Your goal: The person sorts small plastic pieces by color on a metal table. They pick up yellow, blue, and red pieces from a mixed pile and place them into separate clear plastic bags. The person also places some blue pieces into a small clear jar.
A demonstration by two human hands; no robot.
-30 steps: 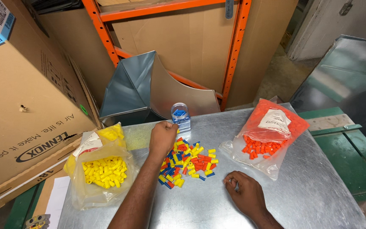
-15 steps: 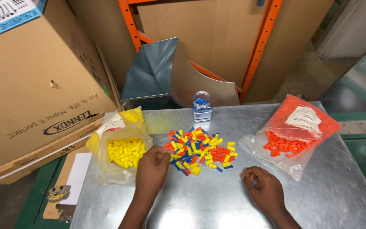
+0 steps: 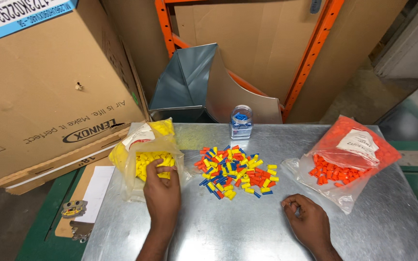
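A steel table [image 3: 247, 237] stands before an orange rack [image 3: 310, 58] and cardboard. At its left side, the left hand [image 3: 162, 193] reaches into the bag of yellow caps [image 3: 147, 162], fingers closing on caps inside. Right of that bag lie a mixed pile [image 3: 235, 171], a small jar [image 3: 241, 122], the orange-cap bag [image 3: 347, 162], and the right hand [image 3: 306, 220], loosely curled, resting on the table.

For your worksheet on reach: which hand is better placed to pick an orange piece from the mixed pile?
Probably the right hand: it rests free on the metal table below the mixed pile, while the left hand is at the bag of yellow pieces.
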